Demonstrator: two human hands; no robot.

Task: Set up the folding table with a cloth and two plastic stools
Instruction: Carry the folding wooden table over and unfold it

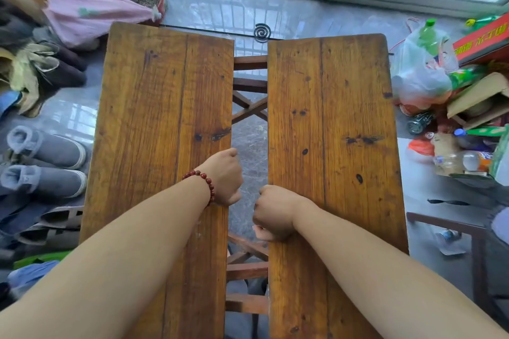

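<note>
The wooden folding table stands below me with its two brown leaves apart. My left hand (224,176), with a red bead bracelet at the wrist, grips the inner edge of the left leaf (154,124). My right hand (272,212) grips the inner edge of the right leaf (333,129). Through the gap between the leaves I see the crossed wooden legs (249,107) and the grey floor. No cloth on the table and no plastic stools are in view.
Grey lined shoes (46,162) and piled clothes lie on the left. A pink cloth bundle (91,11) and a basin sit at the back left. Plastic bags, bottles and boxes (451,107) crowd the right. A mosquito coil (262,31) lies by the sliding window.
</note>
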